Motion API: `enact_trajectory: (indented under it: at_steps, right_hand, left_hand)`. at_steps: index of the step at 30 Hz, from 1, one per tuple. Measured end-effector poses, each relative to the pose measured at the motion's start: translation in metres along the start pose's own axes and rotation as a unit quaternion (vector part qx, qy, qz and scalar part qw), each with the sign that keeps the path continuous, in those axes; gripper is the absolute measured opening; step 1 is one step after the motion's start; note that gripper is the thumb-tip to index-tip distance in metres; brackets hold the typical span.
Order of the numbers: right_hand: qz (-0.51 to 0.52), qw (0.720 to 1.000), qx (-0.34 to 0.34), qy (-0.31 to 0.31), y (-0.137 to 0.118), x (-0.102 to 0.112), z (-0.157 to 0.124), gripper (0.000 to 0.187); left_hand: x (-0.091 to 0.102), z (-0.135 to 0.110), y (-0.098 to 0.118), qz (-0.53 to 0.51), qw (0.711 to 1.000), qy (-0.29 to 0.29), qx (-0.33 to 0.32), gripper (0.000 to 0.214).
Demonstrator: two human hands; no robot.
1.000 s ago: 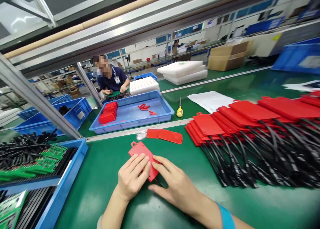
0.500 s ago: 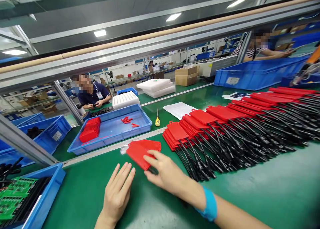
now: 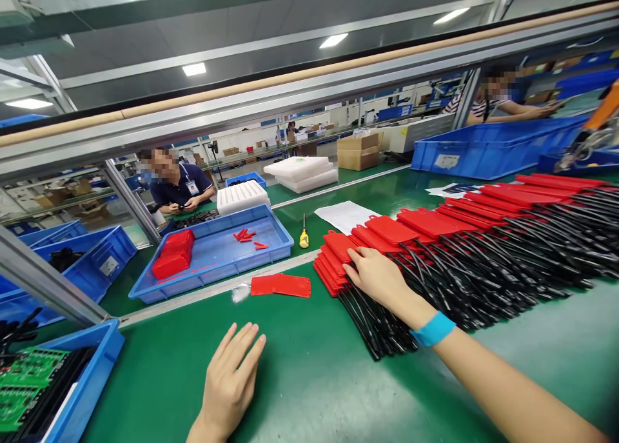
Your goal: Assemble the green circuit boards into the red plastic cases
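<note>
My right hand [image 3: 380,276], with a blue band on the wrist, is at the near-left end of a long row of stacked flat red cases with black cables [image 3: 454,288]. Its thumb and fingers are closed on the edge of the top red case [image 3: 338,244] of the first stack. The palm hides part of that case and its cable. My left hand [image 3: 231,375] hovers over or rests on the green bench [image 3: 300,378], fingers stretched out, holding nothing. Beyond it lie two flat red plates [image 3: 281,285], overlapping, beside a small clear plastic bag [image 3: 240,293].
A blue tray [image 3: 217,276] holds red parts; a yellow-handled screwdriver [image 3: 304,238] and a paper sheet [image 3: 341,216] lie nearby. At left, a blue bin [image 3: 104,359] contains green circuit boards [image 3: 31,372]. Another blue bin [image 3: 454,156] stands at back right. Two people sit across the bench.
My right hand has carried a red case from near the loose plates rightward onto the first stack. Those plates now lie uncovered. The left hand has hardly moved.
</note>
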State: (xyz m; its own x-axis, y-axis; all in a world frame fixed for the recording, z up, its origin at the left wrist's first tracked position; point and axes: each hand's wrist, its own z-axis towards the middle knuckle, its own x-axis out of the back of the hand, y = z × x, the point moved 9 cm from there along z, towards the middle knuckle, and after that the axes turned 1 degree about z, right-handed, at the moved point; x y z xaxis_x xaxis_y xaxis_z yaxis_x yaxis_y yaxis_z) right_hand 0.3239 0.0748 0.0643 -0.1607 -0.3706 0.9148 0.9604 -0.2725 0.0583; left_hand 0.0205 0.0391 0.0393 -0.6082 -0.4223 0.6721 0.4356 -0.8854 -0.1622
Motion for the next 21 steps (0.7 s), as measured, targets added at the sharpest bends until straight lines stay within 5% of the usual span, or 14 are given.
enact_trajectory:
  at_steps: [10,13,16,21]
  right_hand:
    - [-0.053,0.998,0.030,-0.009,-0.020,0.010,-0.004,0.043]
    - [-0.004,0.988,0.135,0.077,-0.072,0.012,-0.016,0.042]
    - [0.135,0.932,0.298,0.155,-0.149,0.001,-0.050,0.047]
    - [0.254,0.817,0.483,0.186,-0.245,-0.040,-0.130,0.064]
  left_hand:
    - [-0.005,-0.002,-0.005,-0.026,0.999,-0.017,0.033,0.038]
    - [-0.007,0.000,-0.007,-0.022,0.997,-0.026,0.067,0.033]
    - [-0.012,0.003,-0.029,0.012,0.988,-0.072,0.135,0.034]
    - [0.016,-0.011,-0.112,0.141,0.916,-0.211,0.311,0.064]
